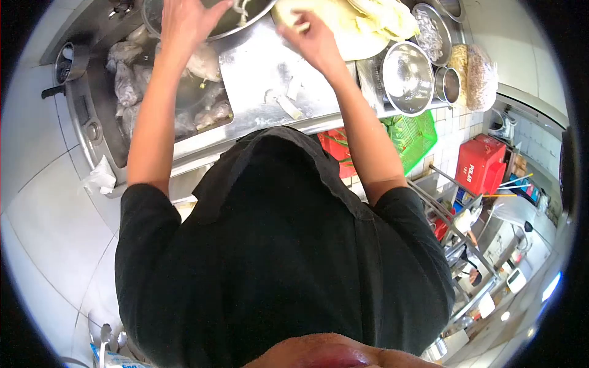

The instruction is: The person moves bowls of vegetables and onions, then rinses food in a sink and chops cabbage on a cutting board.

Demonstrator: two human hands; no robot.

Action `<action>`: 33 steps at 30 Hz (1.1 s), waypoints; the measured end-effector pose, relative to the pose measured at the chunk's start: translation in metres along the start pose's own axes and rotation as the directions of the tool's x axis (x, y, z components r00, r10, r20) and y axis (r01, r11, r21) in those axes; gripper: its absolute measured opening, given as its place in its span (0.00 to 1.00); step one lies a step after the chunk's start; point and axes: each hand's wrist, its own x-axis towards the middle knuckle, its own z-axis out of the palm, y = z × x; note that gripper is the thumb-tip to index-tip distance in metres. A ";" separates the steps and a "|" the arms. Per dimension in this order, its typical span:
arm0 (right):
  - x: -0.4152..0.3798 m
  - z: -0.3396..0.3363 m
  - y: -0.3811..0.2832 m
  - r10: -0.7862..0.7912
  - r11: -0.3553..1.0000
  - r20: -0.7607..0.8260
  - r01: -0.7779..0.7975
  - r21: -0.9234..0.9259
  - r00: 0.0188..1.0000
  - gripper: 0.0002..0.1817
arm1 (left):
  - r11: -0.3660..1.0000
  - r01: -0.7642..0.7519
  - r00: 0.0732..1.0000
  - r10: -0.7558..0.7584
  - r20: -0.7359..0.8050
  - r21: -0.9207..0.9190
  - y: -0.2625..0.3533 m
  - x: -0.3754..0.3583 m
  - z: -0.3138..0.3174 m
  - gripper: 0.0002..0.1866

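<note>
- A black shirt (pixel 270 257) is closest, filling the middle and bottom.
- On the left, a metal sink (pixel 113 147) has clear bags of food (pixel 126 86) in it.
- The left hand (pixel 187 21) is at the top, over the big metal bowl (pixel 230 30). Its thumb sticks out wide. The fingertips are cut off, so I cannot tell if it holds anything.
- The big bowl sits at the top edge, just past the sink, with something pale inside.
- In the middle, white scraps (pixel 285 104) lie on the shiny metal counter (pixel 248 67).
- The right hand (pixel 313 43) is by the left side of a pale yellow board (pixel 353 37). Its fingers bend, with a small gap by the thumb. I cannot tell if it holds anything.
- Yellow leaves (pixel 392 18) sit on the board's right part.
- Next come a shiny bowl (pixel 408 80), a bowl of white bits (pixel 444 38) and a small pot (pixel 448 86).
- Below them is a green basket (pixel 423 141).
- Far right, there is a red box (pixel 478 162).
</note>
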 end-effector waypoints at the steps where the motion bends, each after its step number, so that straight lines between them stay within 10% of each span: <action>1: -0.019 0.006 0.016 0.151 0.988 0.203 -0.153 -0.006 0.967 0.36 | 0.997 -0.070 0.997 0.070 -0.007 0.012 0.002 -0.007 -0.005 0.25; 3: -0.073 0.034 0.059 0.106 0.993 0.351 -0.082 -0.082 0.931 0.40 | 0.912 0.268 0.894 -0.114 0.434 -0.312 -0.003 -0.069 0.031 0.31; 5: -0.119 0.037 0.037 0.144 0.874 0.424 0.086 -0.478 0.894 0.45 | 0.830 0.525 0.518 -0.135 0.845 -0.189 0.015 -0.124 0.050 0.30; 10: -0.160 0.062 0.073 0.183 0.943 0.278 -0.089 -0.320 0.943 0.23 | 0.905 0.313 0.762 -0.057 0.645 -0.289 0.035 -0.197 0.095 0.30; 14: -0.145 0.060 0.089 0.358 0.934 0.155 -0.350 -0.076 0.921 0.18 | 0.950 0.117 0.783 0.092 0.616 -0.291 0.038 -0.209 0.124 0.18; 20: -0.012 0.012 -0.025 0.224 0.814 0.076 -0.229 0.534 0.972 0.20 | 0.893 0.231 0.753 0.088 0.653 -0.386 0.015 -0.210 0.125 0.08; 24: 0.077 -0.001 -0.049 -0.201 0.931 -0.113 0.226 0.288 0.973 0.44 | 0.863 0.406 0.692 -0.075 0.718 -0.300 -0.014 -0.211 0.061 0.08; 25: 0.083 -0.033 -0.066 -0.118 0.925 0.039 0.096 0.367 0.992 0.46 | 0.860 0.450 0.670 -0.147 0.727 -0.241 -0.025 -0.215 0.033 0.09; 28: 0.125 -0.009 0.067 -0.017 0.979 -0.107 -0.005 -0.205 0.994 0.46 | 0.876 0.477 0.688 -0.322 0.650 -0.070 -0.074 -0.281 -0.052 0.11; 31: 0.107 0.011 0.120 -0.014 0.874 -0.004 0.010 -0.486 1.000 0.41 | 0.780 0.540 0.309 -0.534 0.787 0.318 -0.121 -0.388 -0.140 0.13; 33: 0.089 0.022 0.111 -0.097 0.845 -0.094 0.032 -0.533 0.991 0.28 | 0.817 0.306 -0.001 -0.513 0.858 0.489 -0.144 -0.457 -0.187 0.16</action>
